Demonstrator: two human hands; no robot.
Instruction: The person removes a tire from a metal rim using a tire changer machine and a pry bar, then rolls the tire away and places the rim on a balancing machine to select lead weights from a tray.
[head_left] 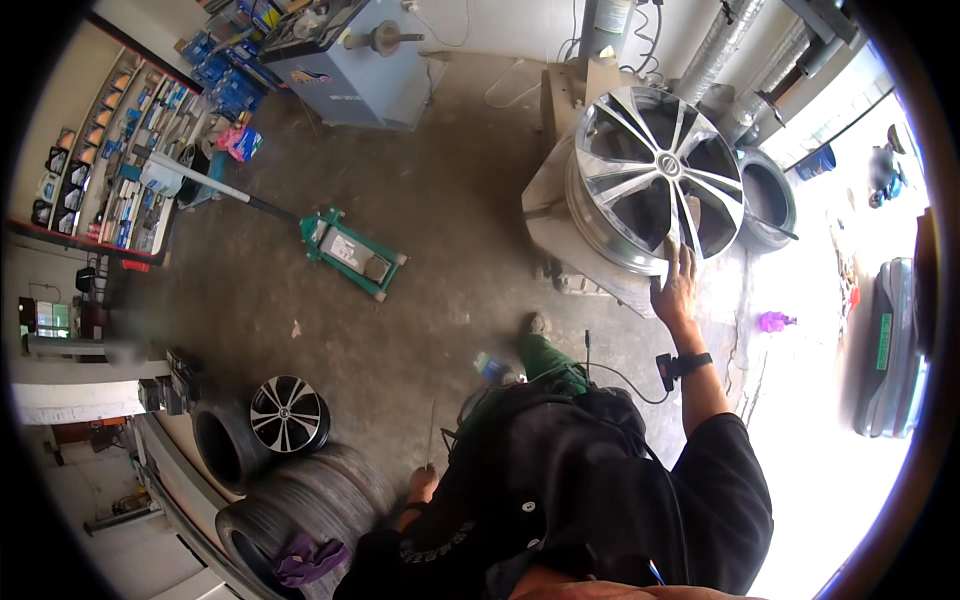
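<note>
A large alloy wheel rim (668,166), bright silver with dark gaps between its spokes, lies face up on the turntable (548,235) of a tyre-changing machine. No tyre is on this rim. My right hand (677,290) reaches forward to its near edge, fingers stretched out and resting on the metal lip. A black strap with a small device circles that wrist. Low at my left side, my left hand (423,485) is closed around the end of a thin, straight metal rod (432,432) pointing away from me. Its exact kind is too small to tell.
A green floor jack (350,255) with a long handle lies left of centre. Stacked tyres (305,510) and a smaller rim (288,415) stand at lower left. A grey wheel balancer (350,75) is at the back; another tyre (766,200) leans beyond the large rim.
</note>
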